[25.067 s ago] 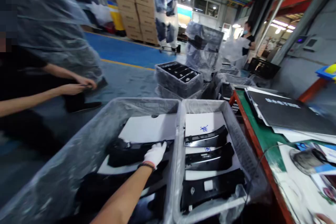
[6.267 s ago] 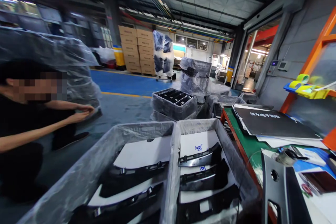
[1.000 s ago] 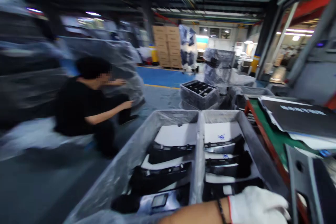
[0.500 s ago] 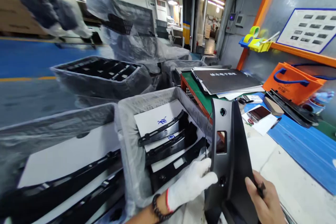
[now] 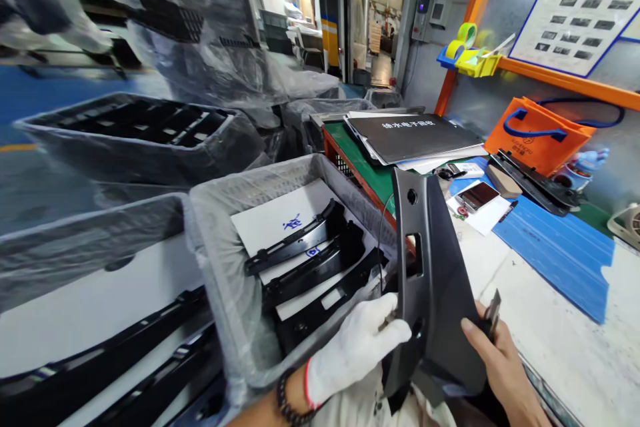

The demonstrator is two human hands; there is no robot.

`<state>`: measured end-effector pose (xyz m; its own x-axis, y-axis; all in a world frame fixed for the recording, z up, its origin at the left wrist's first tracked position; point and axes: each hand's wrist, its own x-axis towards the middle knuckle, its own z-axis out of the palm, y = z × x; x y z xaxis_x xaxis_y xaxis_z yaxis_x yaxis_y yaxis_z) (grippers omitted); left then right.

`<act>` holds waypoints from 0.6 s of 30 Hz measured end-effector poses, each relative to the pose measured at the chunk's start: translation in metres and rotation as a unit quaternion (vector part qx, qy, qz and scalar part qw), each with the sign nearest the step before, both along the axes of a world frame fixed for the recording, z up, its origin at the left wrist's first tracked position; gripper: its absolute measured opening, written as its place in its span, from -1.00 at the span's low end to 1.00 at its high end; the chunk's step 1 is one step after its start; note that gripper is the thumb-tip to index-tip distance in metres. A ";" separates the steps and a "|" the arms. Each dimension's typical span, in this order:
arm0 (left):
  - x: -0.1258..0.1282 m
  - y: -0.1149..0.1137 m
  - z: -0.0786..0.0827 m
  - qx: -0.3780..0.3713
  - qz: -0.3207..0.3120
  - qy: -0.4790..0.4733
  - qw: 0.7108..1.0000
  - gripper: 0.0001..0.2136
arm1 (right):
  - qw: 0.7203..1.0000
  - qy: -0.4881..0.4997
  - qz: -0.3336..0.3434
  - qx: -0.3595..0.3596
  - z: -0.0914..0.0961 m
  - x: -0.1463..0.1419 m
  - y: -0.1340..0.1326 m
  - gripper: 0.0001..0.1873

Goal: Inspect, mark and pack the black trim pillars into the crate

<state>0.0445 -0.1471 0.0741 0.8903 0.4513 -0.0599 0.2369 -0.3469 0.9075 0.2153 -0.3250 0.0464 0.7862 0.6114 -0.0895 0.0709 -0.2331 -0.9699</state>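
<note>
I hold a dark grey plastic trim panel upright over the table edge. My left hand, in a white glove, grips its left edge near the bottom. My right hand, bare, is closed on its right edge and also pinches a small dark tool or blade. The panel has a round hole and a rectangular cutout near its top. Just left of it stands a plastic-lined grey bin with long black trim strips laid on white paper.
A second lined bin with black strips sits at lower left. The worktable carries a blue mat, a phone, black folders and an orange bag. More wrapped crates stand behind.
My view swung right from the crouching person to the worktable. Both hands came onto the grey panel; over the last half second it shifted slightly left and lower.
</note>
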 end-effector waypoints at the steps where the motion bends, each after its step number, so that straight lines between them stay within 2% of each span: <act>1: 0.000 0.000 0.001 0.007 -0.009 -0.004 1.000 -0.78 | 1.000 0.022 0.004 0.020 0.000 0.000 0.000 -0.42; 3: 0.001 -0.001 0.005 0.011 -0.031 -0.020 0.999 -0.79 | 0.996 0.068 0.012 0.054 0.003 0.001 0.002 -0.46; 6: 0.001 0.001 0.010 -0.010 -0.070 -0.047 0.996 -0.90 | 0.990 0.110 -0.031 0.079 0.009 0.001 0.003 -0.43; 11: -0.001 0.014 0.008 -0.033 -0.113 -0.095 0.989 -0.71 | 0.980 0.175 -0.061 0.075 0.017 0.006 0.004 -0.35; 14: -0.002 0.028 0.007 -0.015 -0.099 -0.111 0.989 -0.72 | 0.979 0.179 -0.044 0.083 0.023 0.011 0.006 -0.38; 18: -0.002 0.046 0.012 0.034 -0.138 -0.102 0.985 -0.82 | 0.978 0.195 -0.016 0.074 0.030 0.016 0.008 -0.40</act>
